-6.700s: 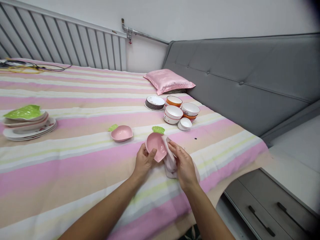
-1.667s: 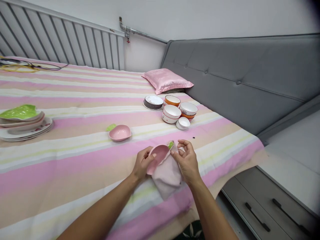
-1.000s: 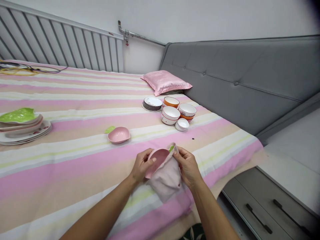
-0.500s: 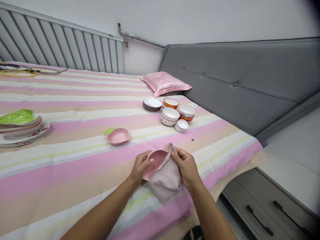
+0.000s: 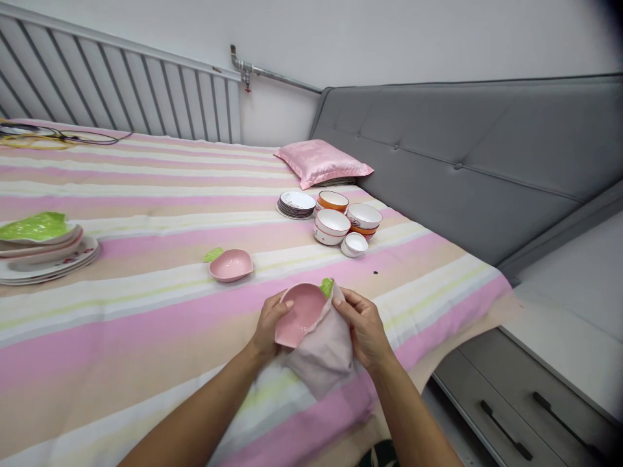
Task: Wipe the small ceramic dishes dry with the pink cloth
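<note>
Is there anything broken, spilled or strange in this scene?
Nothing is broken or spilled. The odd part is the place: bowls and plates stand on a striped bed sheet, not a table. A small dark speck lies on the sheet near them. The pink dish, held against a cloth, looks whole.

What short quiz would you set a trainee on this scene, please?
1. True or false: the left hand holds a pink dish.
2. What does the right hand press to the pink dish? A) a sponge B) a cloth C) a brush
3. What colour is the top plate of the stack at far left?

Key: 1 true; 2 B; 3 green.
</note>
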A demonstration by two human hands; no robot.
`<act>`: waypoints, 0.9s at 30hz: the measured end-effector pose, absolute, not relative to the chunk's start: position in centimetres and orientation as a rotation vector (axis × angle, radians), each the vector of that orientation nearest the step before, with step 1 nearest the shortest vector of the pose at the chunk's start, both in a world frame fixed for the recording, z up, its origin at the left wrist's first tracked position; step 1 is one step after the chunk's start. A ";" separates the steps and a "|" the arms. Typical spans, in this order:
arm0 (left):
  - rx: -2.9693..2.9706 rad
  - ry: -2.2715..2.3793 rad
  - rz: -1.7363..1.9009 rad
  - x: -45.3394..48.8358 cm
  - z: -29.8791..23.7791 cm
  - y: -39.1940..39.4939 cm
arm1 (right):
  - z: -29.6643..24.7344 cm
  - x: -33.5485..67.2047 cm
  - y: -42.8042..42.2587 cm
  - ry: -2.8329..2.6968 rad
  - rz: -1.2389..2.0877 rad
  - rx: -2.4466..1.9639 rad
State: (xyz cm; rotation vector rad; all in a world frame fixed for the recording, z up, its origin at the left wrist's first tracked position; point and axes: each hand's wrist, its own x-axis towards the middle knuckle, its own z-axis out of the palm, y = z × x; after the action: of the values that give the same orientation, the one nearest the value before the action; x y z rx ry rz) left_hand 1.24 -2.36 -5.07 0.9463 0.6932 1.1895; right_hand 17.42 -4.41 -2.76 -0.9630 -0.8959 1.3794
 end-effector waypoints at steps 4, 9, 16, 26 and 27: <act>1.119 0.709 1.149 1.0 -4.9 -2.1 | -3.2 17.5 -4.3 -0.919 1.343 -0.986; 1.288 0.708 1.115 0.7 -5.0 -1.9 | -3.4 17.4 -4.2 -0.989 1.254 -1.030; 1.034 0.709 1.125 0.7 -4.8 -2.1 | -2.8 17.0 -4.3 -1.027 1.284 -1.050; 0.891 0.774 1.276 0.9 -4.7 -2.0 | -3.0 17.0 -4.6 -1.265 1.191 -1.253; 0.909 0.781 1.320 1.0 -4.7 -2.0 | -3.2 16.9 -4.7 -1.307 1.135 -1.294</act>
State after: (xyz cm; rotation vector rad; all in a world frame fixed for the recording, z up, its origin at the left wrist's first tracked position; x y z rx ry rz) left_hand 0.98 -1.98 -4.74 0.9091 0.7812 1.3197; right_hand 16.86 -4.65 -3.23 -1.2941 -1.3067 1.1354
